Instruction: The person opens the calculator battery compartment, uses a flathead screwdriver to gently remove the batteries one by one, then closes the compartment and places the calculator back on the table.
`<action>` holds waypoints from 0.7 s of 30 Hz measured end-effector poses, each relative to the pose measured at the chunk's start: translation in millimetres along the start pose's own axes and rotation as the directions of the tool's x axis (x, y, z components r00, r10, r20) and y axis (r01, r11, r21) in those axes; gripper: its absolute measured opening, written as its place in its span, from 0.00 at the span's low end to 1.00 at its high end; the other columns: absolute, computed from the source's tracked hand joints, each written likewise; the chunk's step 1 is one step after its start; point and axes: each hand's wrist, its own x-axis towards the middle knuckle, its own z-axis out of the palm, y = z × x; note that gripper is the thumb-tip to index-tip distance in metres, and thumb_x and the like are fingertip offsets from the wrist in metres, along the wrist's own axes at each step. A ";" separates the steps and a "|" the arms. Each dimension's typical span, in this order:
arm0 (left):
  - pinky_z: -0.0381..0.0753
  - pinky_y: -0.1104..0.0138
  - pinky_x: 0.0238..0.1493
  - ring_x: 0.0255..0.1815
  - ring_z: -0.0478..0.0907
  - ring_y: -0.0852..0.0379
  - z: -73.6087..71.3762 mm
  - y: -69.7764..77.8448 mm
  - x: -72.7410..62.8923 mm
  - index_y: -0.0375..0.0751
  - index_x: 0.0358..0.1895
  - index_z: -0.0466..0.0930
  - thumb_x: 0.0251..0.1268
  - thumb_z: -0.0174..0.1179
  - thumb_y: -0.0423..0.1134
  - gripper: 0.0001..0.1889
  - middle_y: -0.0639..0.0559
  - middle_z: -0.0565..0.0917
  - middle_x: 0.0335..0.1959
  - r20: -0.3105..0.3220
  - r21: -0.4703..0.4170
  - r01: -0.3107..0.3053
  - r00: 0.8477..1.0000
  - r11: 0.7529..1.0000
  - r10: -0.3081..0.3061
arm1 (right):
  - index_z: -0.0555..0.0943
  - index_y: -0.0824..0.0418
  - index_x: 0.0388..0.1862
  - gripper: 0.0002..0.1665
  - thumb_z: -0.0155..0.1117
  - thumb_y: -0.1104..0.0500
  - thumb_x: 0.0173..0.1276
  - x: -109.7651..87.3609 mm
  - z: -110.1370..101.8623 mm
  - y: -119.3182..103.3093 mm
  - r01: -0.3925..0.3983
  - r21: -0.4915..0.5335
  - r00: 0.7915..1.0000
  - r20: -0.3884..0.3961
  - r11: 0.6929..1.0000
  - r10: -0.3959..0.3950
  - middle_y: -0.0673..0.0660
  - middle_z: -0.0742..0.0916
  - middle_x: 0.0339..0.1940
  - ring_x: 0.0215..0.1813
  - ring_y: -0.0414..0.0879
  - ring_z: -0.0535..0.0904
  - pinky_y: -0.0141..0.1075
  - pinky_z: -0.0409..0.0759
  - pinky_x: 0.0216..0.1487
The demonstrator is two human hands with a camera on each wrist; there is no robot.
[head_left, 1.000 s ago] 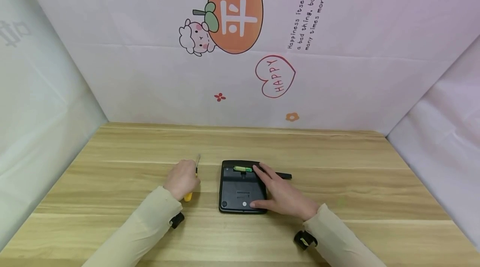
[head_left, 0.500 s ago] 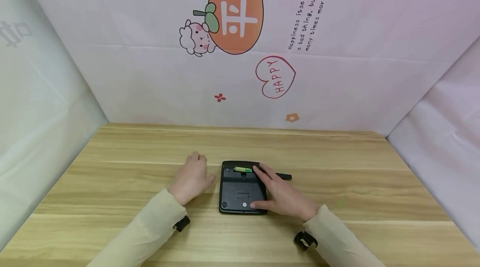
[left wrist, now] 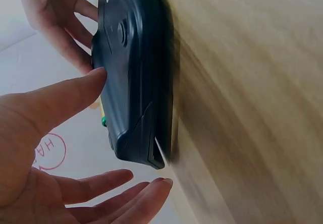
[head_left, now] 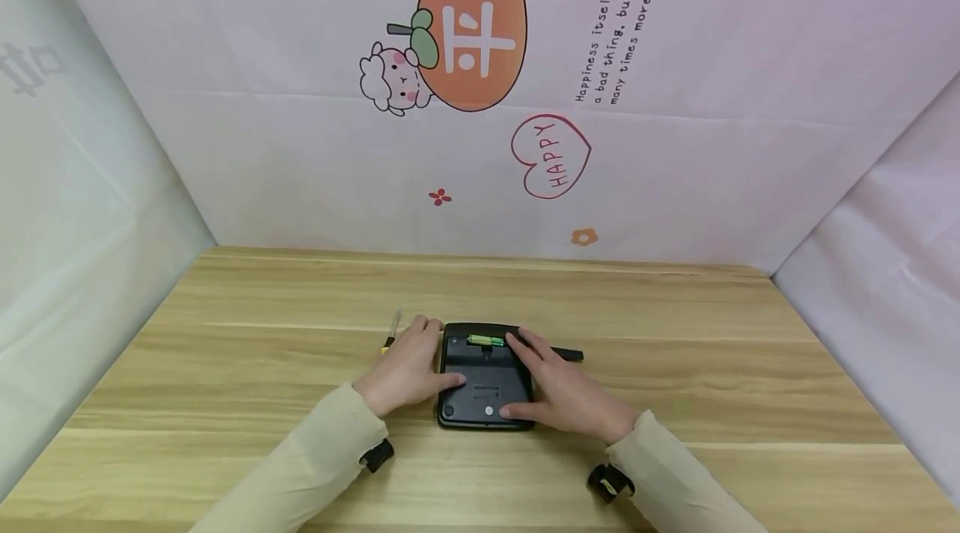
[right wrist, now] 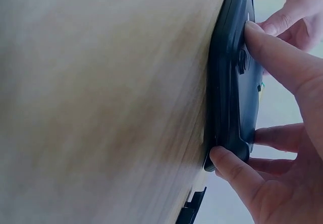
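Observation:
A black calculator [head_left: 480, 383] lies back side up on the table, with a green and yellow battery [head_left: 486, 341] in its open slot. My right hand [head_left: 573, 396] holds its right side, thumb on the back and fingertips at the edge. At the other side is my left hand [head_left: 405, 371], its thumb [left wrist: 93, 82] over the back. The left fingertips [left wrist: 164, 183] curve near the calculator's end, with a gap showing in the left wrist view. Partly hidden behind the left hand lies a screwdriver [head_left: 388, 342] with a yellow and black handle.
A slim black battery cover [head_left: 568, 354] lies just right of the calculator, partly behind the right hand. The wooden table [head_left: 712, 383] meets a printed white cloth [head_left: 300, 175] at the back, and white cloth hangs at both sides.
My left hand has let go of the screwdriver, leaving it on the table, and moved right to the calculator's left side. The right hand has stayed in place.

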 end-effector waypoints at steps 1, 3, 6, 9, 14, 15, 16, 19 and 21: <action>0.76 0.53 0.52 0.49 0.74 0.46 0.6 0.6 0.0 0.26 0.63 0.66 0.54 0.71 0.48 0.39 0.36 0.72 0.54 0.002 -0.003 0.000 1.000 1.000 0.000 | 0.52 0.57 0.77 0.56 0.68 0.38 0.58 0.0 0.0 0.0 0.001 0.002 1.000 0.000 1.000 -0.001 0.63 0.56 0.77 0.71 0.60 0.63 0.52 0.72 0.61; 0.76 0.53 0.51 0.48 0.74 0.46 2.1 1.9 -0.1 0.27 0.64 0.65 0.54 0.71 0.48 0.40 0.36 0.72 0.55 0.006 -0.006 -0.002 1.000 1.000 0.002 | 0.53 0.57 0.77 0.56 0.68 0.38 0.58 0.2 0.2 0.3 0.005 0.002 1.000 -0.001 1.000 -0.005 0.64 0.56 0.77 0.72 0.60 0.63 0.53 0.72 0.62; 0.77 0.53 0.49 0.47 0.75 0.45 4.7 3.7 -0.5 0.29 0.66 0.64 0.53 0.71 0.48 0.41 0.35 0.71 0.57 0.013 -0.014 -0.008 1.000 1.000 0.008 | 0.53 0.58 0.77 0.56 0.68 0.38 0.59 0.6 0.2 0.1 0.012 0.003 1.000 0.000 1.000 -0.012 0.64 0.56 0.77 0.71 0.61 0.63 0.53 0.71 0.62; 0.78 0.53 0.47 0.47 0.76 0.44 7.4 4.4 -0.8 0.30 0.67 0.64 0.52 0.72 0.49 0.43 0.34 0.70 0.58 0.015 -0.021 -0.019 1.000 1.000 0.020 | 0.53 0.58 0.77 0.56 0.67 0.38 0.59 1.5 0.2 -0.5 0.014 0.001 1.000 0.006 1.000 -0.014 0.65 0.56 0.77 0.71 0.61 0.63 0.54 0.71 0.62; 0.78 0.54 0.46 0.48 0.76 0.44 11.6 4.8 0.0 0.33 0.67 0.64 0.50 0.73 0.49 0.44 0.34 0.69 0.58 0.023 -0.049 -0.015 1.000 0.999 0.016 | 0.53 0.58 0.77 0.56 0.68 0.38 0.59 2.4 -0.1 -1.4 0.010 -0.004 1.000 0.010 1.000 -0.010 0.65 0.56 0.77 0.72 0.61 0.62 0.54 0.71 0.62; 0.78 0.54 0.46 0.48 0.76 0.44 12.2 5.1 0.3 0.34 0.67 0.64 0.49 0.73 0.49 0.44 0.34 0.69 0.58 0.026 -0.055 -0.007 1.000 0.998 0.009 | 0.53 0.59 0.77 0.56 0.68 0.38 0.59 2.5 -0.1 -1.5 0.011 -0.006 1.000 0.009 1.000 -0.010 0.65 0.56 0.77 0.72 0.61 0.62 0.54 0.71 0.62; 0.78 0.54 0.45 0.47 0.76 0.45 12.8 5.3 0.5 0.34 0.67 0.64 0.49 0.74 0.49 0.44 0.34 0.68 0.58 0.028 -0.058 0.002 1.000 0.998 0.000 | 0.54 0.59 0.77 0.56 0.68 0.38 0.59 2.7 -0.2 -1.7 0.011 -0.010 1.000 0.007 1.000 -0.010 0.65 0.56 0.77 0.72 0.61 0.63 0.53 0.71 0.62; 0.78 0.55 0.43 0.45 0.75 0.46 14.3 6.1 1.6 0.36 0.68 0.64 0.48 0.74 0.49 0.44 0.34 0.69 0.57 0.034 -0.068 0.037 0.999 0.997 -0.034 | 0.55 0.60 0.76 0.56 0.69 0.39 0.58 3.4 -0.4 -2.5 0.012 -0.028 1.000 -0.001 1.000 -0.012 0.66 0.58 0.76 0.71 0.61 0.63 0.53 0.71 0.62; 0.77 0.55 0.42 0.43 0.75 0.46 14.4 6.9 2.3 0.37 0.68 0.65 0.47 0.75 0.49 0.45 0.34 0.70 0.56 0.040 -0.069 0.054 0.998 0.996 -0.051 | 0.56 0.62 0.75 0.55 0.70 0.41 0.58 4.7 -1.2 -3.6 0.017 -0.038 1.000 -0.009 0.999 -0.017 0.68 0.59 0.75 0.71 0.62 0.64 0.54 0.71 0.62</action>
